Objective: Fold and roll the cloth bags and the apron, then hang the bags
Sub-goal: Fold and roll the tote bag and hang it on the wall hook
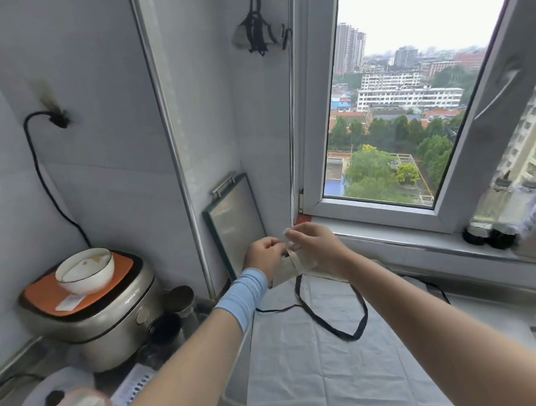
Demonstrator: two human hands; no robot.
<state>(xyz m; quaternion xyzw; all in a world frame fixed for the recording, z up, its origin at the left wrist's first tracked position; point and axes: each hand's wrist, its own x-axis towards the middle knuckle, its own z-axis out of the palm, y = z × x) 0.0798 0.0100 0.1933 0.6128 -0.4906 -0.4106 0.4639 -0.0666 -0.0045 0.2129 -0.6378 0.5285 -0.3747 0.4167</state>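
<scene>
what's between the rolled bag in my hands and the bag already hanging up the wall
Nothing visible: only bare wall lies between the rolled bag and the hanging bag. Its hook is out of frame.

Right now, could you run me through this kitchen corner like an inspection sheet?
Surface: counter covered by a creased white cloth.
Job's things: rolled cloth bag held above it, its black strap looped on the cloth; a second bag hangs on the wall.
Clutter: rice cooker with a bowl on top; board leaning on the wall.
Fingers: left hand and right hand both grip the rolled cloth bag.
Cables: black cord runs from wall socket towards the cooker.
Surroundings: open window, jars on its sill.
</scene>
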